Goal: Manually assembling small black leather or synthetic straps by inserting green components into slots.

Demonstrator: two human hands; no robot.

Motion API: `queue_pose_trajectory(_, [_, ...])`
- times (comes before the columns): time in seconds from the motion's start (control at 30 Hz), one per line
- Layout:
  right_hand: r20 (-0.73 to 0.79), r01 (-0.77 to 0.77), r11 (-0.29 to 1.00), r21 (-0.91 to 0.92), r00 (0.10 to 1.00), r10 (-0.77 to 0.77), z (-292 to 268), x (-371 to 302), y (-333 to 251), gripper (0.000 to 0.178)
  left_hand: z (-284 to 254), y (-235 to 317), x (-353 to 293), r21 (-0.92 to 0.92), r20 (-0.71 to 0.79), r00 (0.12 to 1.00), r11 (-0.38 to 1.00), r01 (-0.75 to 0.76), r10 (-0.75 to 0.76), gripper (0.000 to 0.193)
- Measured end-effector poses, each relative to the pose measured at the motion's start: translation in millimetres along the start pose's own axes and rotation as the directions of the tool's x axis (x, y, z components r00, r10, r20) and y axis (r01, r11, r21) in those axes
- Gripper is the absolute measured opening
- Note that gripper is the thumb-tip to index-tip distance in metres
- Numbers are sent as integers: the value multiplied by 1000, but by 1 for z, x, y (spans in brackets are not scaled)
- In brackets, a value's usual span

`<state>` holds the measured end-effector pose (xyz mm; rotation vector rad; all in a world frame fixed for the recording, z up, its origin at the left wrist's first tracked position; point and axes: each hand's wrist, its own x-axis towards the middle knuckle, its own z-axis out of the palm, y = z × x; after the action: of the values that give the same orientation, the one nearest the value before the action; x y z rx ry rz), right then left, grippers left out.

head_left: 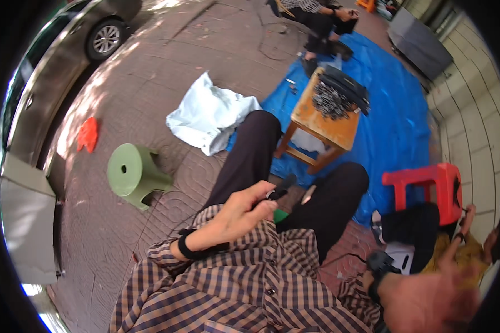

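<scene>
My left hand is in front of my lap, thumb and fingers closed on a small black rod-like piece with a shiny band near the fingers. Its exact kind does not show. Away at the lower right is my right hand, smeared by motion, so its fingers cannot be read. Beyond my knees stands a wooden stool. On its top lie a heap of small black and silver pieces and a dark pouch-like thing.
A blue tarp spreads under the wooden stool. Around me are a green stool, a white sack, a red stool and a red bag. One person sits ahead, another at the right. A car stands at the left.
</scene>
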<state>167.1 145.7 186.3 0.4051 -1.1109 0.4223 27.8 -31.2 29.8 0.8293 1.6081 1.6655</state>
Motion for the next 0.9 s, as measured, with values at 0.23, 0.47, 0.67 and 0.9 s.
queue_pose_trajectory(0.23, [539, -887, 263, -380, 19, 842, -34, -121, -15, 12, 5, 12, 11, -106, 112, 989, 988, 112, -100, 18])
queue_pose_trajectory(0.47, [490, -883, 301, -359, 96, 866, -31, -144, -21, 12, 19, 4, 9, 200, 28, 999, 979, -40, 35, 11])
queue_pose_trajectory(0.67, [458, -977, 87, -196, -13, 889, -28, -150, -24, 14, 18, 8, 10, 182, -19, 1000, 983, 18, -15, 9])
queue_pose_trajectory(0.9, [431, -978, 52, -201, -41, 902, -23, -158, -21, 17, 16, 10, 10, 216, -26, 1000, 976, 8, -2, 10])
